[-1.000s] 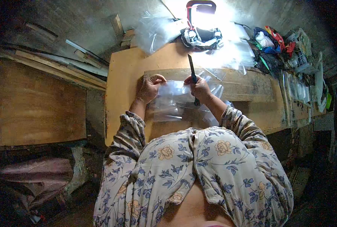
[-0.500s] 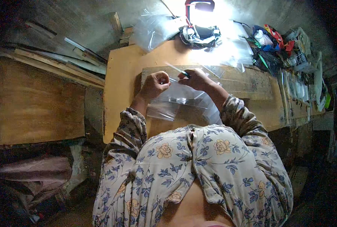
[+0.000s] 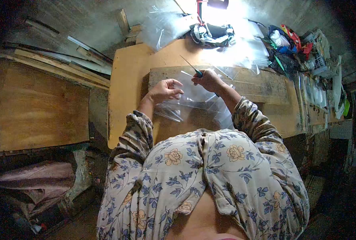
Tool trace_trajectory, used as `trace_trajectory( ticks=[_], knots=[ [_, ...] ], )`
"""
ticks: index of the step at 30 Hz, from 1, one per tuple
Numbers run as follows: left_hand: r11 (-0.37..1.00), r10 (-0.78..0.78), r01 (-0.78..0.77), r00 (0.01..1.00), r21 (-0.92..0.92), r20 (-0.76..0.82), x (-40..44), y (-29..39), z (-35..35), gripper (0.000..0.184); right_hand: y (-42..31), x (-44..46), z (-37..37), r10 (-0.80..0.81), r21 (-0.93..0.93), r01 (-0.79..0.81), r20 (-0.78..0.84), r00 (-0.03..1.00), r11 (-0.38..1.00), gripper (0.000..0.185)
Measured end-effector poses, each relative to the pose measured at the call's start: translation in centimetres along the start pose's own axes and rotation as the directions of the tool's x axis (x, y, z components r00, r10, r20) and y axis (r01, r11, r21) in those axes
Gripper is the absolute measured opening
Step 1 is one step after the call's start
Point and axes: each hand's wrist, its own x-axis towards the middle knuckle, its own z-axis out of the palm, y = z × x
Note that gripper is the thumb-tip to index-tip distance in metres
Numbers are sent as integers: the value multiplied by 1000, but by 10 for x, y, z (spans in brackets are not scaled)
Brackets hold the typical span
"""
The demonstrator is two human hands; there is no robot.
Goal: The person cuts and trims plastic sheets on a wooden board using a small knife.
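My right hand (image 3: 210,81) is closed around a slim tool with a thin shaft and a dark teal handle (image 3: 199,73). The shaft points up and to the left; I cannot tell the tool's exact kind. Over the left part of a clear plastic sheet (image 3: 198,95) is my left hand (image 3: 166,89), its thumb and fingers curved and apart. More clear plastic (image 3: 169,111) lies nearer my body, with creases and shiny edges. A wooden board (image 3: 254,88) lies under the plastic and both hands.
The board rests on a tan tabletop (image 3: 126,96). At the back stand a bright lamp (image 3: 218,5) and a black-and-white bundle (image 3: 212,37). Clear plastic (image 3: 162,32) is piled at back left. Bags (image 3: 282,40) and a basket (image 3: 318,64) crowd the right. Wooden strips (image 3: 58,70) lean at left.
My left fingers have opened from a pinch. My right hand has shifted slightly right, and the tool's shaft now points more steeply upward.
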Motion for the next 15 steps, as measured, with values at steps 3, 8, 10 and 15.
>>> trace_trajectory(
  ticks=[3,8,10,15],
  knots=[
    [999,27,-28,1000,-18,-6,-2,3,2,29,11,4,2,-7,-18,7,-21,1000,1000,19],
    [996,90,-91,996,-21,-19,0,0,0,26,16,3,6,30,81,-23,-80,996,996,20],
    [989,100,-98,995,-112,10,1,0,0,24,15,3,6,23,114,-12,-93,995,993,21],
    [997,46,-48,998,-53,-35,0,4,4,21,8,-2,7,86,58,-79,-123,989,995,21]
  ],
)
